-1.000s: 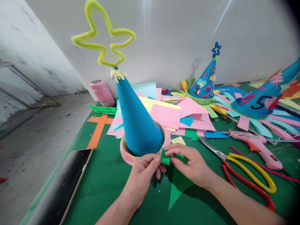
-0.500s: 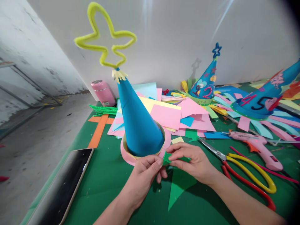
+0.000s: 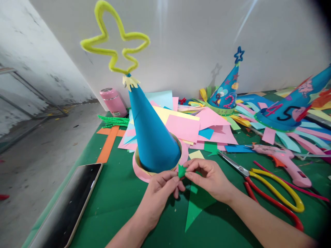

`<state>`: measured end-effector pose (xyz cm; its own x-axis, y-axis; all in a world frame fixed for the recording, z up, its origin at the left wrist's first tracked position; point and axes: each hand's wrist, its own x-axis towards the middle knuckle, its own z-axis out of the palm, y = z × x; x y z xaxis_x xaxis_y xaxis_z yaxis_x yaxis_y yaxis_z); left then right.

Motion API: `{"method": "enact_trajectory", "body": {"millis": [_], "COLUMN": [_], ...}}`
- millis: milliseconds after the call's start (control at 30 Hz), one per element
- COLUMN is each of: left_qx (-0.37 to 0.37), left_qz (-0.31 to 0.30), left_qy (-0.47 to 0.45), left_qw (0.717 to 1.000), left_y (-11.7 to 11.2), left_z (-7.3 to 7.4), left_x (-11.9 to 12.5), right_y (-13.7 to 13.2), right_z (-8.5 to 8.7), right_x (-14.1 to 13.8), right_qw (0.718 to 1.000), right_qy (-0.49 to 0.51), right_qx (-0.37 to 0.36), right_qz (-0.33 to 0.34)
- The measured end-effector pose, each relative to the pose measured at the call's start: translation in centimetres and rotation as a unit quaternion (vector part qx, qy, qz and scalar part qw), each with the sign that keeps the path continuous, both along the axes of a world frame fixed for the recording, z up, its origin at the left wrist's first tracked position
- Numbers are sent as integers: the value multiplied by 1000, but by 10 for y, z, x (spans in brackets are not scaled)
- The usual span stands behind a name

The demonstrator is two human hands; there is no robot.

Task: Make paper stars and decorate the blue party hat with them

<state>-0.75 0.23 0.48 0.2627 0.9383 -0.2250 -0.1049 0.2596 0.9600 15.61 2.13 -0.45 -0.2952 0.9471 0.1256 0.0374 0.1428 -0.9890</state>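
Observation:
My left hand (image 3: 157, 191) and my right hand (image 3: 209, 179) meet in front of a tall blue paper cone hat (image 3: 152, 137). Both pinch a small green paper piece (image 3: 181, 171) between thumb and fingers. The hat carries a yellow pipe-cleaner star (image 3: 113, 44) on its tip and stands inside a pink tape roll (image 3: 141, 170). A green paper triangle (image 3: 195, 206) lies on the green table under my right hand.
A dark tablet (image 3: 69, 203) lies at the left. Red-and-yellow scissors (image 3: 269, 193) and a pink glue gun (image 3: 281, 160) rest at the right. Coloured paper sheets (image 3: 196, 125), two decorated blue hats (image 3: 226, 91) (image 3: 292, 105) and a pink bottle (image 3: 113, 101) stand behind.
My fingers have folded the green piece smaller and drawn it closer together. The hands stay in nearly the same place.

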Motion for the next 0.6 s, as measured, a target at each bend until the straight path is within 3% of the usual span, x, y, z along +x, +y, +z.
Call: {"method": "enact_trajectory", "body": {"millis": [233, 600], "left_qx": [45, -12], "left_qz": [3, 10], "left_qy": [129, 68], "left_qw": [991, 998], "left_y": [2, 0], "left_z": [0, -6], "left_x": [2, 3], "right_y": [-2, -5], "right_z": [-1, 2], "right_x": [-4, -14], "right_qw": [1000, 990], "right_qy": [1, 59], "right_qx": [-9, -114], "right_qz": [-21, -57]}}
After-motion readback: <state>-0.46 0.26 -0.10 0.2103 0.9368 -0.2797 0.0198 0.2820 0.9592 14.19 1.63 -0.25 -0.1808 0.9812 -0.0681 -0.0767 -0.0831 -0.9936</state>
